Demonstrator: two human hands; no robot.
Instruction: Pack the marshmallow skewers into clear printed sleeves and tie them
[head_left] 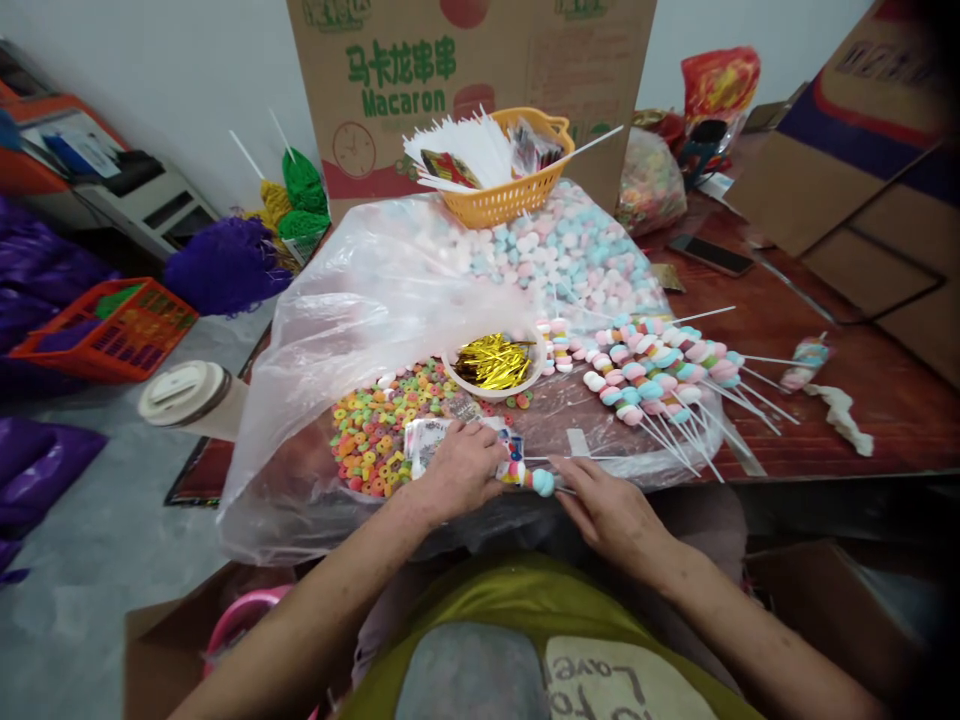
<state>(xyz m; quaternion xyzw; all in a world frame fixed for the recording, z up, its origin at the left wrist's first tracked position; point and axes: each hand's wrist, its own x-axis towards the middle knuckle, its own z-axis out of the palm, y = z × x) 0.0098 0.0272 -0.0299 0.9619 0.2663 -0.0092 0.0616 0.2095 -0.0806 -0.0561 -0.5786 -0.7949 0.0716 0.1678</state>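
My left hand (459, 468) is closed over a small printed clear bag (431, 440) at the near table edge. A candy skewer (534, 479) with pastel pieces pokes out of the bag toward my right hand (604, 505), whose fingers pinch the skewer's thin stick. Just beyond lie ring-shaped coloured candies (375, 425) on plastic sheeting, and a white bowl of gold twist ties (493, 362). To the right lies a row of several finished pastel candy skewers (652, 365).
A big clear bag of pastel marshmallow candies (559, 250) and an orange basket (510, 195) of sticks and wrappers stand behind. A Macaron carton (405, 90), a phone (709, 255), a wrapped skewer (804, 362), a lidded cup (187, 395) and an orange crate (112, 330) surround the wooden table (862, 400).
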